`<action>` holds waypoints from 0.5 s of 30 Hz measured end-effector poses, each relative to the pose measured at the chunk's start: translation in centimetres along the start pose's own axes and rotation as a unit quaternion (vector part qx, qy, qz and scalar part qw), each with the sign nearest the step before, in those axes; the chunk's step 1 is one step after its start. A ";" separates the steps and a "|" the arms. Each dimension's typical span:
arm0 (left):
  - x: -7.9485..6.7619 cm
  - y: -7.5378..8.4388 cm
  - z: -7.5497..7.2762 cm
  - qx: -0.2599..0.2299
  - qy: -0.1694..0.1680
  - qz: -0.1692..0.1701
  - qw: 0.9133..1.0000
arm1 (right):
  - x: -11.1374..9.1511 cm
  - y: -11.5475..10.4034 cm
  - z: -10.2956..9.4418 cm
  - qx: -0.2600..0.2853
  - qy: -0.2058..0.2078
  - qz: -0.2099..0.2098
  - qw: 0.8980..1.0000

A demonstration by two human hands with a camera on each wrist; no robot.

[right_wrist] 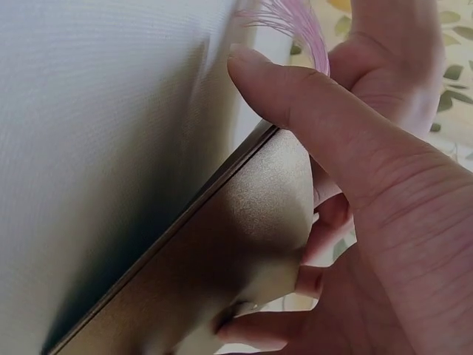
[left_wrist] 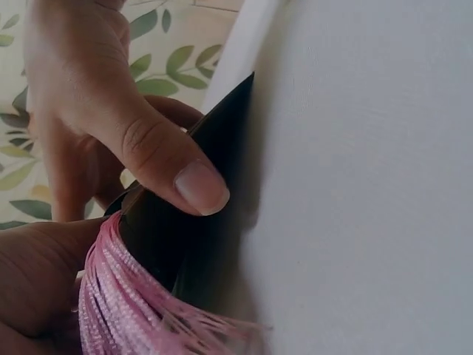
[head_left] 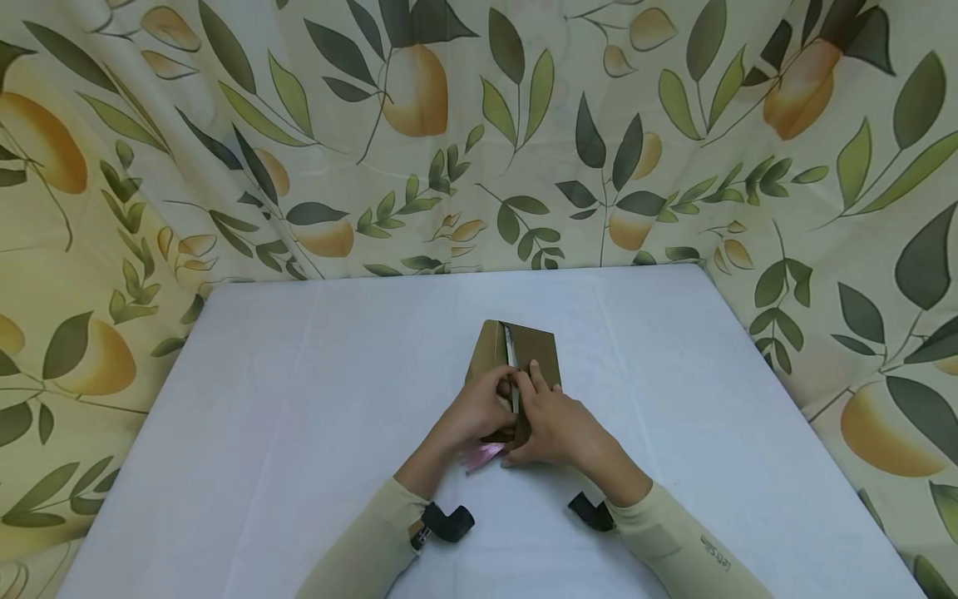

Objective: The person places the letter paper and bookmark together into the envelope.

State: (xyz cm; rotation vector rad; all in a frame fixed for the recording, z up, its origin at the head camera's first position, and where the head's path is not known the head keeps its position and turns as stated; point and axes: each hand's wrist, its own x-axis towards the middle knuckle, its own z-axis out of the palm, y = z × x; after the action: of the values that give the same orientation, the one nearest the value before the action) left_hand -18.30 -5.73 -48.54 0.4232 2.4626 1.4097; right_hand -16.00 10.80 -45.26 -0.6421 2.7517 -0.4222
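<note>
A bronze-brown, book-like folding cover (head_left: 539,345) stands partly open on the table, with a narrow white strip (head_left: 511,343) showing in the gap between its panels. My left hand (head_left: 482,408) holds it at the gap, fingers curled in, beside a pink tassel (left_wrist: 126,288) that hangs from its near end. My right hand (head_left: 557,420) grips the right panel, fingers spread over its face and thumb at the near lower edge. In the right wrist view the panel (right_wrist: 244,222) looks stiff, with a metallic sheen. Both hands' fingertips meet near the gap, hiding part of it.
A white cloth-covered table (head_left: 337,374) spreads around the hands. Behind it and along both sides hangs a curtain (head_left: 449,191) printed with fruit and leaves. Black wrist-camera mounts (head_left: 447,522) sit at both sleeve cuffs.
</note>
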 end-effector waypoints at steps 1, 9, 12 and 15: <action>0.0 0.0 0.0 0.005 -0.002 0.001 1.000 | 0.0 0.0 0.0 -0.001 -0.002 0.000 1.000; -0.2 0.3 -0.6 0.033 -0.006 0.010 0.999 | 0.0 0.0 0.1 -0.006 -0.005 -0.001 1.000; -0.2 0.3 -0.7 0.036 -0.006 0.015 0.999 | 0.0 -0.1 0.1 -0.009 -0.005 0.001 1.000; -0.2 0.3 -0.7 0.035 -0.005 0.018 0.999 | 0.1 -0.1 0.2 -0.009 -0.006 0.004 1.000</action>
State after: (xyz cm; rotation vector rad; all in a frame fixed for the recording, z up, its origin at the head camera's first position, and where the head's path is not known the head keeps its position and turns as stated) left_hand -18.35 -6.23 -47.95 0.4905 2.5139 1.3342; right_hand -15.98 10.67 -45.40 -0.6352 2.7491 -0.3896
